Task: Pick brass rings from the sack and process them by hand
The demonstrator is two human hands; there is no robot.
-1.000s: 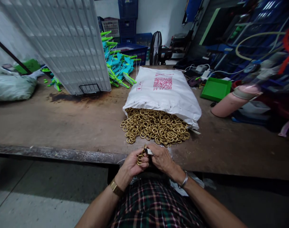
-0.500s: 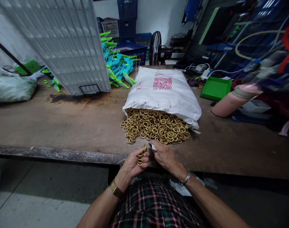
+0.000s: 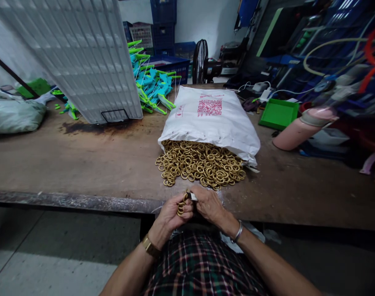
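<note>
We find both hands together at the near edge of the table [image 3: 82,164], just in front of the person's lap. The left hand [image 3: 171,213] is closed around a short stack of brass rings [image 3: 181,206], fingers curled about it and thumb on top. The right hand [image 3: 208,204] meets it from the right, fingertips pinched on a small white piece [image 3: 193,197] that touches the top of the stack; what that piece is we cannot tell. The left wrist carries a gold watch [image 3: 150,246], the right wrist a metal bangle [image 3: 237,232].

Just beyond the hands lies a loose pile of rings [image 3: 201,166], spilling from the open mouth of a white sack [image 3: 210,119] that lies on its side, red print uppermost. Behind the sack to the left we note a heap of green and blue plastic parts [image 3: 153,86] and a ribbed white panel [image 3: 79,53] tilted over the table. To the right lie a green tray [image 3: 279,114] and a pink cylinder [image 3: 298,129] on its side. A black fan [image 3: 200,61] stands at the far edge.
</note>
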